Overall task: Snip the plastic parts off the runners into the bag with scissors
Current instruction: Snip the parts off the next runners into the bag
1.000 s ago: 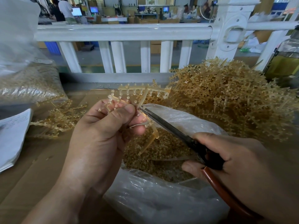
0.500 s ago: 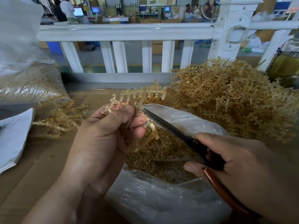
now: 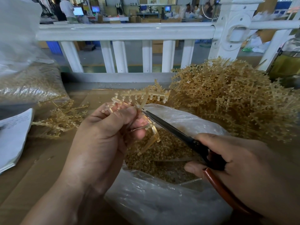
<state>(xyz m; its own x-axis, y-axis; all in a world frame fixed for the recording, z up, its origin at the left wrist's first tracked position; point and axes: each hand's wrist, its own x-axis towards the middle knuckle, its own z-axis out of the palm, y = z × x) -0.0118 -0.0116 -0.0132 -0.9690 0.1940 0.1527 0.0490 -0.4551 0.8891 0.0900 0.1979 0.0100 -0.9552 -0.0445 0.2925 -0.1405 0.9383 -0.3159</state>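
The left hand [image 3: 103,138] pinches the amber comb-shaped plastic runner [image 3: 146,95] above the clear plastic bag [image 3: 162,205] (its mouth at five o'clock), and the right hand [image 3: 240,163], gripping the black-bladed brown-handled scissors [image 3: 170,128], should cut flush beside each small bead-like part [image 3: 102,111] so it drops inside.

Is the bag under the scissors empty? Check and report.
No, the bag holds a layer of small amber parts beneath the scissors.

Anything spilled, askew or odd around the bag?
Nothing stands out. The left hand holds a runner over the open bag, the right hand holds scissors at it, and cut parts lie inside the bag.
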